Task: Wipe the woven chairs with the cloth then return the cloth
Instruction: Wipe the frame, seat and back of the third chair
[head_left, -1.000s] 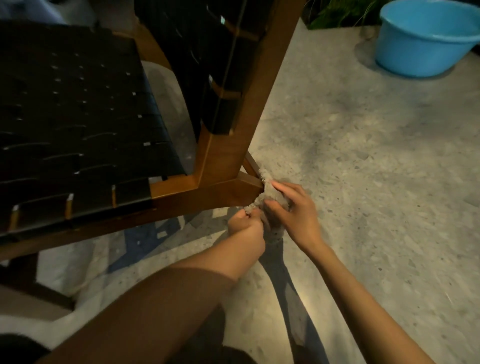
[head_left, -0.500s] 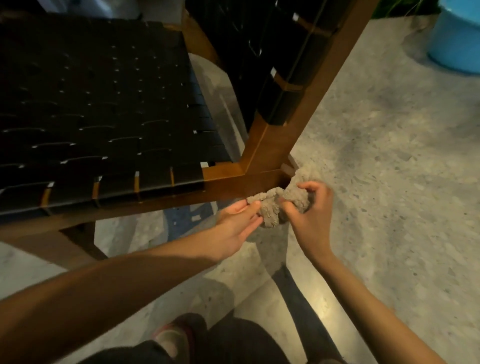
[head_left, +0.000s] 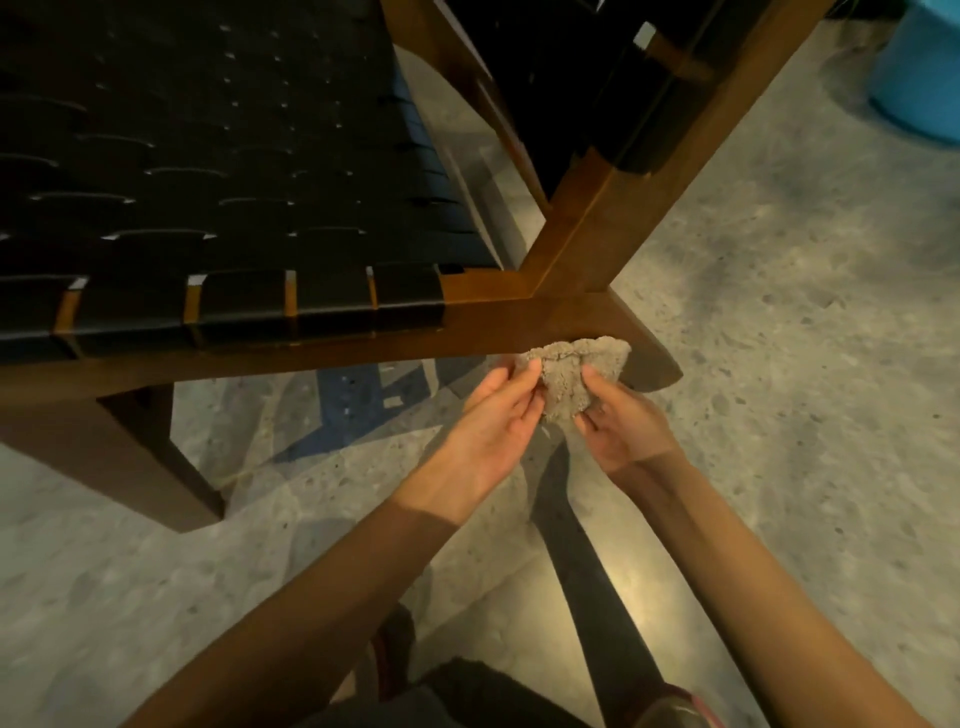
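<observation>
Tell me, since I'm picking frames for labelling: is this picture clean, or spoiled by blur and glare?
Head view: dim warm light; cloth and both hands sharp enough; blue tub at the top right edge smeared; a bright glare patch on the floor; straight chair rails bow from the wide lens.

- The floor (head_left: 779, 364) is pale grey speckled stone or terrazzo, polished enough to carry a warm yellowish glare patch near the bottom middle.
- A blue inlaid band (head_left: 343, 410) with small pale marks runs across it under the near edge of the seat.
- The woven chair (head_left: 234, 208) stands directly on it: a brown wooden frame with dark woven straps, one square leg (head_left: 150, 457) planted at near left, another slanting leg meeting the ground at centre right.
- A blue tub (head_left: 919, 83) sits on it at far right, cut by the frame edge.
- Dark shadows of the arms fall across it toward the near edge.
</observation>
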